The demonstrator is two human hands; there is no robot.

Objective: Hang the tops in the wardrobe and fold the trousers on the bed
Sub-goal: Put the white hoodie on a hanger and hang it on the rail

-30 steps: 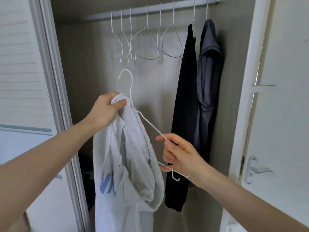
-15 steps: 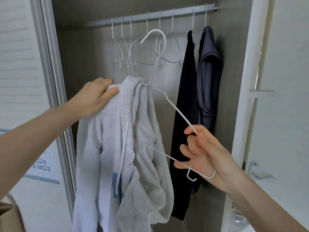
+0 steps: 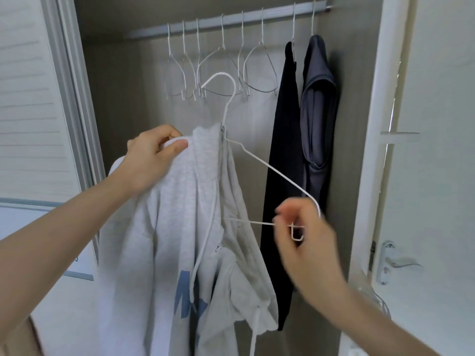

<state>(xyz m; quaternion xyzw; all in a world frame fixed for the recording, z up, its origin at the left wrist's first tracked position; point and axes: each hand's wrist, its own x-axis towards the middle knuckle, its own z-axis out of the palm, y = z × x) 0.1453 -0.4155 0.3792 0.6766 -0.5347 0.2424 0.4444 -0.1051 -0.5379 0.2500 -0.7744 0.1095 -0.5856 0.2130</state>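
Observation:
A light grey hoodie (image 3: 177,227) with blue lettering hangs in front of the open wardrobe, half on a white wire hanger (image 3: 267,168). My left hand (image 3: 151,158) grips the hoodie's left shoulder near the collar. My right hand (image 3: 303,232), blurred by motion, pinches the hanger's bare right end and lower bar. The hanger's right arm sticks out uncovered; its hook (image 3: 221,80) is below the rail (image 3: 231,20), not on it.
Several empty wire hangers (image 3: 218,70) hang on the rail. A black top (image 3: 285,150) and a dark grey hooded top (image 3: 318,111) hang at the right. The white wardrobe door (image 3: 424,176) with a metal handle (image 3: 395,263) stands open on the right; a sliding door frame (image 3: 74,98) is on the left.
The hanger and hoodie have come down a little from the rail. My right hand shifted its hold on the hanger's right end. My left hand keeps gripping the shoulder.

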